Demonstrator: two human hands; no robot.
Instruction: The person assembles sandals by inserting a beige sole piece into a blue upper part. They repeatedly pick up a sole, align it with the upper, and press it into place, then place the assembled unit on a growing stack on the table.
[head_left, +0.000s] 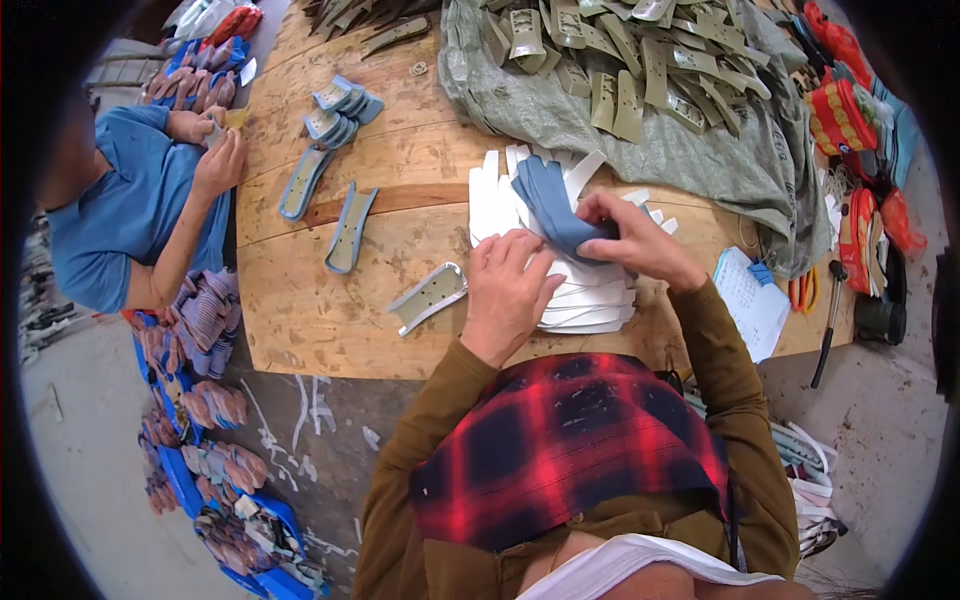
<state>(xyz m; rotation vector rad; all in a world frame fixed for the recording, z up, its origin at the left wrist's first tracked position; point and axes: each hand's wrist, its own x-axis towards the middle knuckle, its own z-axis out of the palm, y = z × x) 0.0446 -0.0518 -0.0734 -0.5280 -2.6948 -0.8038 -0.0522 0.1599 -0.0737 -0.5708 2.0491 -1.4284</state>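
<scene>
Just right of the table's middle, a stack of white strips (585, 312) lies fanned out in front of me. A bundle of blue strips (545, 195) rests on top of it, bent toward my right hand (640, 240). That hand curls its fingers and thumb round the near end of the bundle. My left hand (508, 285) lies palm down at the left edge of the white stack, fingers stretched. Left of it sits a curved olive piece with holes (428, 297) and a white edging. Two similar pieces with blue edging (350, 230) (304, 183) lie farther left.
Blue-edged pieces (340, 105) are stacked at the back left. A grey-green sack (620, 150) bears a heap of olive pieces (640, 70). A written sheet (750, 300) and a hammer (830, 320) lie at the right edge. A co-worker in blue (150, 190) sits at the left.
</scene>
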